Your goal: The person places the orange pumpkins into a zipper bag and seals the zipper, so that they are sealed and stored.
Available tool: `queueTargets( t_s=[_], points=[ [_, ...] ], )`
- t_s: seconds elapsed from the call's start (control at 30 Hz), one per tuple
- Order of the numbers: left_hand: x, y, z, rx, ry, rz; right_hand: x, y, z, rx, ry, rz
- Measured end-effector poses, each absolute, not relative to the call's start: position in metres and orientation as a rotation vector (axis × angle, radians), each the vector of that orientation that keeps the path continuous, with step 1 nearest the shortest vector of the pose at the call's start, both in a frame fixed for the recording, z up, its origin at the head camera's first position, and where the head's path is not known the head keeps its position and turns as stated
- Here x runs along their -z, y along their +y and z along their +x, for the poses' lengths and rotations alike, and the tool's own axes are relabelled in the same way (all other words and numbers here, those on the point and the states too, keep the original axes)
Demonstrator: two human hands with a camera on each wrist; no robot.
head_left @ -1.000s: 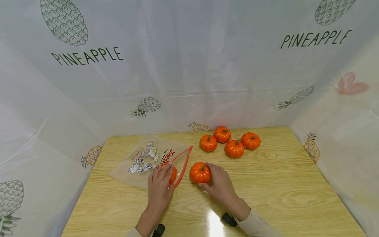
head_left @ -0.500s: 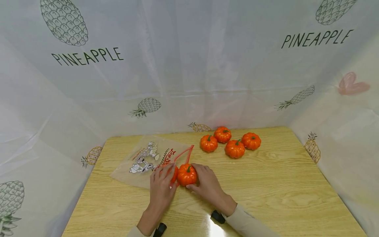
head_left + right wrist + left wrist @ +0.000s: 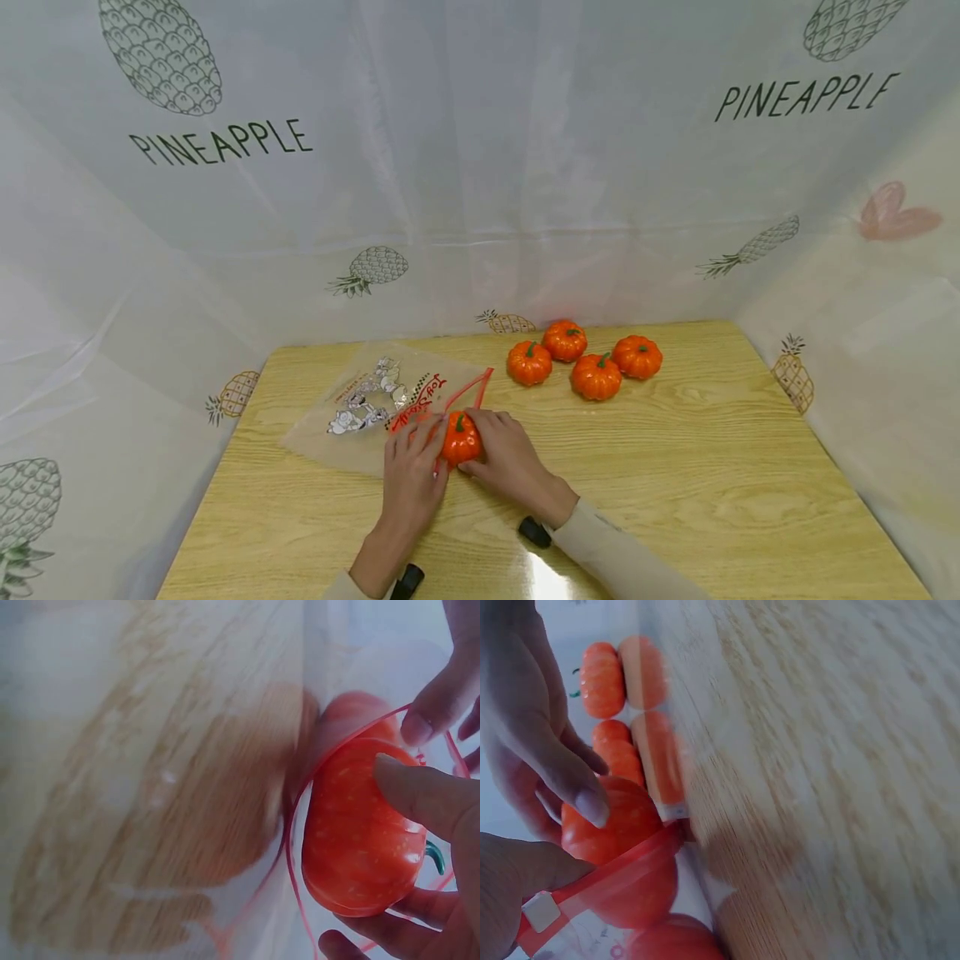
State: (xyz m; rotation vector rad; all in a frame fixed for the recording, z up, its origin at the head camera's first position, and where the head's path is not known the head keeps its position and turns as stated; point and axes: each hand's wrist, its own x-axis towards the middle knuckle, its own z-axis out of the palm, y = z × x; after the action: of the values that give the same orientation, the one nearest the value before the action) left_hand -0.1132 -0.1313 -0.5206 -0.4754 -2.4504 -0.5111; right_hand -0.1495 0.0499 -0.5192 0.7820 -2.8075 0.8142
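Note:
A small orange toy pumpkin (image 3: 462, 437) with a green stem sits at the mouth of a clear printed bag (image 3: 315, 437) with a red rim. My right hand (image 3: 513, 457) grips this pumpkin, its thumb on the top side and fingers beneath in the right wrist view. The red rim (image 3: 622, 862) passes around the pumpkin, which is partly inside. My left hand (image 3: 412, 467) pinches the rim, with the thumb visible on it in the left wrist view. Another pumpkin (image 3: 360, 709) shows behind it through the plastic; the left hand mostly hides it in the head view.
Several more toy pumpkins stand near the table's back edge, including one on the left (image 3: 529, 363) and one on the far right (image 3: 637, 357). The wooden table (image 3: 712, 475) meets a pale curtain (image 3: 480, 167) printed with pineapples at the back and sides.
My right hand has moved left with the pumpkin, from the table beside the bag into its mouth. The left hand has stayed nearly in place at the rim.

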Motion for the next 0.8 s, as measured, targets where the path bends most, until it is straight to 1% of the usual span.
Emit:
queueTargets(
  t_s=[0.27,0.53,0.63,0.8],
  points=[
    [0.522,-0.132,-0.11,0.417,-2.432,-0.496,0.524,0.041,-0.155,-0.757,-2.829,0.782],
    [0.523,-0.132,-0.109,0.349,-2.455,-0.489,0.528,0.029,-0.162,-0.735,-2.854,0.86],
    [0.522,-0.133,-0.109,0.352,-2.463,-0.482,0.529,0.03,-0.16,-0.763,-2.869,0.819],
    [0.521,-0.135,-0.108,0.357,-2.457,-0.481,0.532,0.035,-0.154,-0.789,-2.836,0.673]
  ],
)
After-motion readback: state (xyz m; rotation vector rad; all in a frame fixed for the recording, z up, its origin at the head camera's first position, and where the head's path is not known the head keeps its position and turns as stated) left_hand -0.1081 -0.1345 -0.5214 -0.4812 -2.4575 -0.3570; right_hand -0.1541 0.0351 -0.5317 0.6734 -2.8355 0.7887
